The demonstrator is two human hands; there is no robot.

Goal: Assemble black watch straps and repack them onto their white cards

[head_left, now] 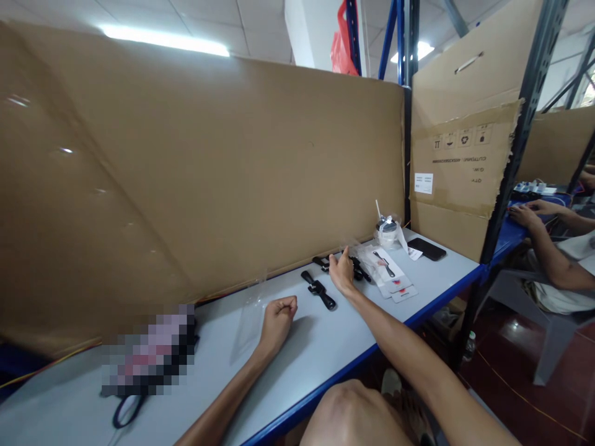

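My left hand (277, 314) rests on the grey table (325, 347) curled into a fist, nothing visible in it, beside a clear plastic bag (248, 322). My right hand (343, 271) reaches further out, its fingers closed over a black watch (359, 269) near the cardboard wall. Another black watch (318, 289) lies loose between the two hands. Just right of the right hand lie several white packets and cards (388, 272).
A tall cardboard wall (199, 179) backs the table. A wrapped tape roll (387, 230) and a black phone (426, 248) sit at the far right. A blurred dark object (149, 353) lies left. Another person's arm (548, 248) works at the neighbouring bench.
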